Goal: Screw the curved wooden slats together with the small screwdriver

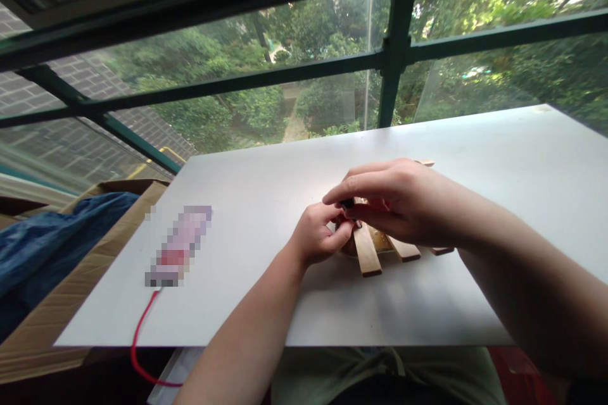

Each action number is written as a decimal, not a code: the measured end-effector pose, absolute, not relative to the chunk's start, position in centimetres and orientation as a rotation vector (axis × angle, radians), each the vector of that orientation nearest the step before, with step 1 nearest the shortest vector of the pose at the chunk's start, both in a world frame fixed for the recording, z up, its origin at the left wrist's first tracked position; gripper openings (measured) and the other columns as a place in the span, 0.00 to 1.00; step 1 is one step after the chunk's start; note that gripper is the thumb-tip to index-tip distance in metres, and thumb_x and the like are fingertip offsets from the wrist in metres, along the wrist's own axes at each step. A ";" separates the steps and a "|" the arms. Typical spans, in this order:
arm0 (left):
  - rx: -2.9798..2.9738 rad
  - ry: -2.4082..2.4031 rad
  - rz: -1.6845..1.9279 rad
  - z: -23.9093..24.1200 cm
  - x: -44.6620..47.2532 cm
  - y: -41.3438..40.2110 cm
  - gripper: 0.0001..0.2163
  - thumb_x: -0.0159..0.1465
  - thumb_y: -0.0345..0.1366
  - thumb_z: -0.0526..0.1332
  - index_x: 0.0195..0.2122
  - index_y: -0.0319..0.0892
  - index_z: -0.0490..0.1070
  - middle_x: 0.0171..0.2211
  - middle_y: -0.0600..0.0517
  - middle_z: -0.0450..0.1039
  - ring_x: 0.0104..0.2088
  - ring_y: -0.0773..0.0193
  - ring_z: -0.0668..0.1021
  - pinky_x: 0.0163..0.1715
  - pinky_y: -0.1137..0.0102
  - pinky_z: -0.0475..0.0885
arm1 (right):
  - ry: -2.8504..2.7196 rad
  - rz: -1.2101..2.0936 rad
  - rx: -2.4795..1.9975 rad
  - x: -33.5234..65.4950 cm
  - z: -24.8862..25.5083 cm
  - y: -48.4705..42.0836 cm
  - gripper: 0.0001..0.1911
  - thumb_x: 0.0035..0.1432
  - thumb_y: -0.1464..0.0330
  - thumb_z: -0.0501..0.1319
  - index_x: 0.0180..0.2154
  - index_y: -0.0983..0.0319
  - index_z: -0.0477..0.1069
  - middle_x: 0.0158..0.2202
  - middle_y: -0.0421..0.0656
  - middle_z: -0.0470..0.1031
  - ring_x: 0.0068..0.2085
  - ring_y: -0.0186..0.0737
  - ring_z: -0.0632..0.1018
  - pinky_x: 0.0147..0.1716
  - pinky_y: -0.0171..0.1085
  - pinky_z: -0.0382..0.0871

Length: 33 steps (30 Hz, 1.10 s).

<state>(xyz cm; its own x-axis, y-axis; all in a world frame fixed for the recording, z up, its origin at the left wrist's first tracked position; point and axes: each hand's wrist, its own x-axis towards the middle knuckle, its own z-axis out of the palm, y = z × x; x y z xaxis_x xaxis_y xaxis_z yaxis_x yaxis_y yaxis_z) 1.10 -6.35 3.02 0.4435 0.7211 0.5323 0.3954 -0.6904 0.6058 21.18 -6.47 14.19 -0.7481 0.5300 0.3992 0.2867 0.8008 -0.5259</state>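
Note:
Several flat wooden strips [367, 253] with dark ends lie side by side over a shiny golden-brown thing [377, 240], whose kind I cannot tell. Curled at the far end of the leftmost strip is my left hand [317, 233], thumb and fingers closed; what they grip is hidden. My right hand [394, 196] arches over from the right and pinches a small black piece [348, 203] between thumb and fingers, right above the left fingertips. A little metal or dark bit [358, 224] shows at the strip's far end. My right hand covers much of the strips.
The white table [247, 234] stands against a window with dark green frames [394, 44]. A blurred-out phone-like object [185, 243] lies at the left, with a red cable [137, 335] hanging over the front edge. A cardboard box [90, 266] with blue cloth [66, 247] stands left of the table.

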 end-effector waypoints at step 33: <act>2.253 0.904 1.155 3.3 1.2 -6.5 0.04 0.62 0.34 0.63 0.34 0.39 0.74 0.27 0.53 0.73 0.27 0.69 0.73 0.29 0.73 0.70 | -2.369 0.518 -0.608 21.4 14.1 -6.4 0.15 0.59 0.76 0.58 0.48 0.63 0.71 0.40 0.45 0.76 0.35 0.35 0.73 0.35 0.34 0.64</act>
